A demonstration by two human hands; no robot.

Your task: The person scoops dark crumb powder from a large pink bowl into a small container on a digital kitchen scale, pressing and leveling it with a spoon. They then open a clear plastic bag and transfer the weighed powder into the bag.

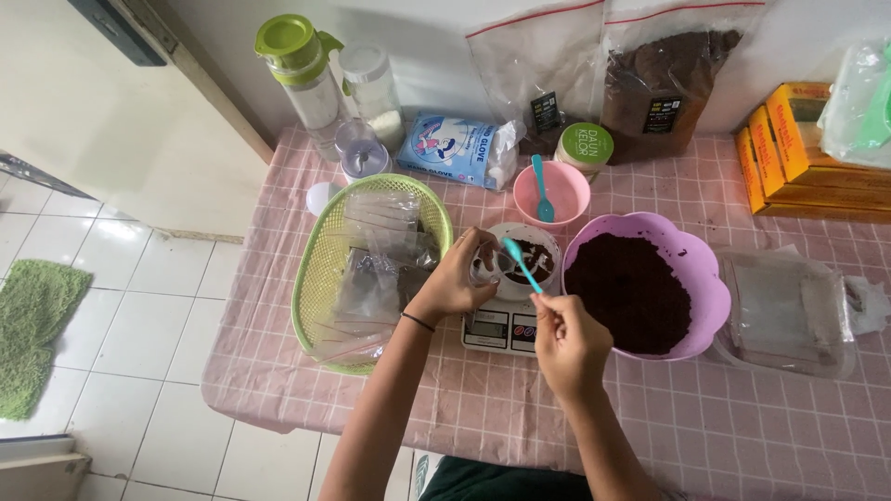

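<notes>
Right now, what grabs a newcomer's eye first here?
The purple bowl heaped with dark brown powder, right of centre on the pink checked tablecloth. Beside it, the right hand holds a teal spoon over a small container on the kitchen scale, steadied by the left hand. Left sits a green basket of clear bags.

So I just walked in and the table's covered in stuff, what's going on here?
A person is at a pink checked table. The right hand holds a small teal spoon over a white cup with dark powder in it, standing on a kitchen scale. The left hand steadies the cup's rim. A purple bowl of the same dark powder sits beside the scale, and a green basket of clear bags lies on the other side.
</notes>
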